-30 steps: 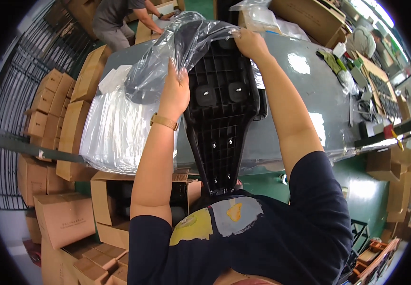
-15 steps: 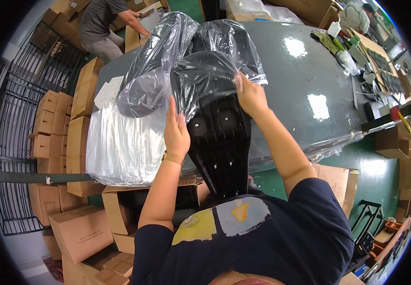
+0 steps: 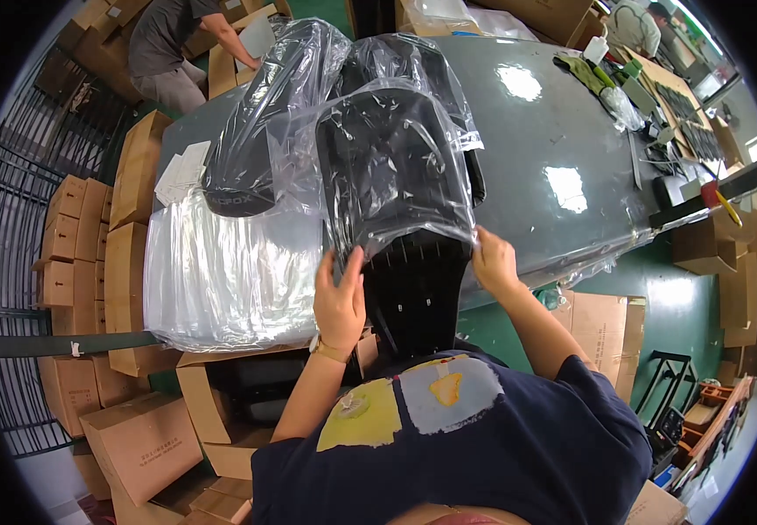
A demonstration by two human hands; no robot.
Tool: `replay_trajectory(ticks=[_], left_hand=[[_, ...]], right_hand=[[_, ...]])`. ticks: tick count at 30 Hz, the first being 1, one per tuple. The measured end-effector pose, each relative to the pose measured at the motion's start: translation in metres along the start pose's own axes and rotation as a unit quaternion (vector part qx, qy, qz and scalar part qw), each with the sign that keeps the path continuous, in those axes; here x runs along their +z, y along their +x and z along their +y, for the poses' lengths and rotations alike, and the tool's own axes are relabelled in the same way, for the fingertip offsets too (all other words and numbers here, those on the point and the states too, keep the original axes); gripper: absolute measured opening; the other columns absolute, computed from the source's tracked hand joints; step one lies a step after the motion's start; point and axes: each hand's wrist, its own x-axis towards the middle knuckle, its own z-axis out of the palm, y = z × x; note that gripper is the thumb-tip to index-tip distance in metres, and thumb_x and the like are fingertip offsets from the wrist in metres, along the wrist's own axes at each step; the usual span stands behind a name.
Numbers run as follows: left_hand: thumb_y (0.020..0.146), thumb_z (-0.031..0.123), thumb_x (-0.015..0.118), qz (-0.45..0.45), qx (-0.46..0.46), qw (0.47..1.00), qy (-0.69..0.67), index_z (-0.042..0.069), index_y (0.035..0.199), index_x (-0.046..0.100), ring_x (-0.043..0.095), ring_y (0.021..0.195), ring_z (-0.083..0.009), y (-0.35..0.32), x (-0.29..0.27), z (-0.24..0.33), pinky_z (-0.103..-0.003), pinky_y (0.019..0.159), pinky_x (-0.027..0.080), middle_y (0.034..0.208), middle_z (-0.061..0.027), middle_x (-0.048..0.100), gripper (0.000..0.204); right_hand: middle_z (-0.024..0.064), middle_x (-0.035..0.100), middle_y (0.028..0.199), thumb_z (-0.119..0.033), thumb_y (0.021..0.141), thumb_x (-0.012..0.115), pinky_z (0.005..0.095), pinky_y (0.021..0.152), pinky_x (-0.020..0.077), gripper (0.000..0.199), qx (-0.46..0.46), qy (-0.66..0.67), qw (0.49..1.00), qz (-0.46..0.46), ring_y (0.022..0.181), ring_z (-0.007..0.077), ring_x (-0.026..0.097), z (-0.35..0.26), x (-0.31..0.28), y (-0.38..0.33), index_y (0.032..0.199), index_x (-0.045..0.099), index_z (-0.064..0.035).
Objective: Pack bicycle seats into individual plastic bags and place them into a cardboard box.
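In front of me a long black moulded part [image 3: 413,302], shaped like a seat, tapers toward my body. A clear plastic bag [image 3: 391,171] covers its wide far portion, while the narrow near end with small metal studs is bare. My left hand [image 3: 341,302] grips the bag's open edge at the part's left side. At the right side, my right hand [image 3: 494,262] pinches the same edge. Two more bagged black parts lie just beyond, one at the left [image 3: 265,131] and one behind [image 3: 435,74].
A stack of clear plastic bags [image 3: 221,289] lies on the grey table [image 3: 527,131], beside white papers [image 3: 184,173]. Cardboard boxes [image 3: 142,442] stand at the left and below. Another person [image 3: 173,48] works at the far left. Tools and a green glove [image 3: 579,74] lie far right.
The bag has been drawn toward me over more of the black part, covering the studs on its wide end. Both my hands have moved nearer my body with its edge.
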Motion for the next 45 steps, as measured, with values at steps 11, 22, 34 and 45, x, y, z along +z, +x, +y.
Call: replay_trajectory(ticks=[11, 22, 34, 45], left_hand=[[0.069, 0.006, 0.068, -0.009, 0.140, 0.987, -0.079, 0.010, 0.082, 0.060, 0.054, 0.073, -0.0237, -0.006, -0.018, 0.006, -0.034, 0.065, 0.042, 0.077, -0.0041, 0.053, 0.015], [0.075, 0.017, 0.059, -0.371, 0.098, 0.914, -0.132, 0.013, 0.081, 0.064, 0.057, 0.075, -0.0236, -0.116, 0.018, -0.029, -0.035, 0.064, 0.046, 0.076, -0.0046, 0.058, 0.009], [0.073, 0.027, 0.074, -0.405, -0.312, 0.818, -0.266, -0.002, 0.110, 0.057, 0.062, 0.090, -0.0198, -0.080, 0.009, -0.043, -0.031, 0.079, 0.049, 0.098, -0.0138, 0.063, 0.051], [0.074, 0.007, 0.069, -0.259, -0.168, 0.856, -0.415, -0.002, 0.108, 0.059, 0.058, 0.099, -0.0226, -0.014, 0.014, -0.002, -0.033, 0.090, 0.042, 0.108, -0.0116, 0.063, 0.037]], right_hand=[[0.0073, 0.057, 0.078, 0.003, 0.060, 0.062, 0.0374, 0.070, 0.0447, 0.020, -0.272, 0.068, 0.958, 0.067, 0.080, 0.0261, 0.055, -0.016, -0.034, -0.015, 0.077, 0.057, -0.0064], [0.0076, 0.062, 0.079, -0.017, 0.072, 0.056, 0.0385, 0.071, 0.0500, 0.009, -0.102, -0.011, 0.911, -0.400, 0.082, 0.0288, 0.060, 0.067, 0.032, -0.119, 0.078, 0.061, -0.0131], [0.0124, 0.066, 0.098, -0.037, 0.063, 0.077, 0.0353, 0.083, 0.0492, 0.057, 0.112, 0.126, 0.902, -0.397, 0.088, 0.0244, 0.065, 0.023, -0.008, -0.035, 0.106, 0.060, -0.0031], [0.0068, 0.058, 0.118, -0.008, 0.064, 0.078, 0.0329, 0.096, 0.0393, 0.063, 0.130, 0.450, 0.846, -0.253, 0.109, 0.0178, 0.052, -0.001, 0.015, -0.021, 0.120, 0.051, -0.0018]])
